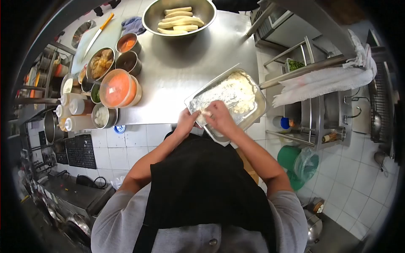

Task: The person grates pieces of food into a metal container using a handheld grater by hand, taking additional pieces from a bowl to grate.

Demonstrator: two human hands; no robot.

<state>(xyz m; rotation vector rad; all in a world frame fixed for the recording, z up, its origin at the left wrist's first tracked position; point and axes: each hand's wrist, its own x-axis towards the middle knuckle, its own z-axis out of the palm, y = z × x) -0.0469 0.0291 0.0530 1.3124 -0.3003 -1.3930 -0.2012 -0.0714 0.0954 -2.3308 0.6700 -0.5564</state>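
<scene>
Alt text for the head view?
A left hand and right hand meet over a metal tray of pale, crumbly food at a steel table. Beyond sits a bowl of peeled, banana-like fruit; bottles and containers stand left.

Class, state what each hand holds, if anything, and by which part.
The right hand seemingly pinches a small pale lump; the exact part gripped is hidden. Whether the left hand, by the tray, grips anything cannot be told.

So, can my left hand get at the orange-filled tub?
Likely yes: only bare tabletop shows between the left hand and the tub, though that hand is busy at the tray.
</scene>
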